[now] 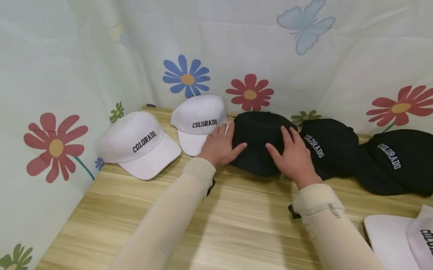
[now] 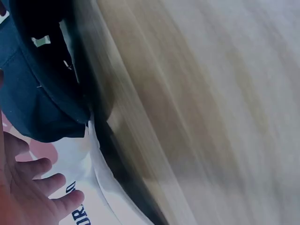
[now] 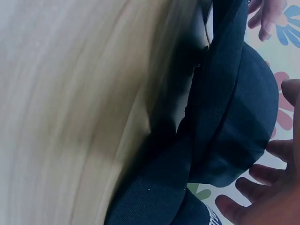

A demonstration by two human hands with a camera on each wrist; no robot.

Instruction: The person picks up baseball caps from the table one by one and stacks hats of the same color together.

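Observation:
A black baseball cap (image 1: 261,142) sits at the back of the table between both hands, its brim toward me and no lettering showing. At its left side is my left hand (image 1: 220,145), fingers spread, overlapping a white COLORADO cap (image 1: 200,112). My right hand (image 1: 294,156) lies at the other side, fingers extended, in front of a second black cap (image 1: 330,146) lettered COLORADO. In the right wrist view the middle black cap (image 3: 239,117) stands near the outstretched fingers (image 3: 267,174). The left wrist view shows the fingers (image 2: 49,183) spread before white cap lettering.
Another white COLORADO cap (image 1: 140,143) rests at the left end of the row. At the right end is a third black cap (image 1: 408,161). Closer in, a white cap (image 1: 413,253) lies on the wooden table (image 1: 239,246). A flower-printed curtain (image 1: 229,28) hangs behind.

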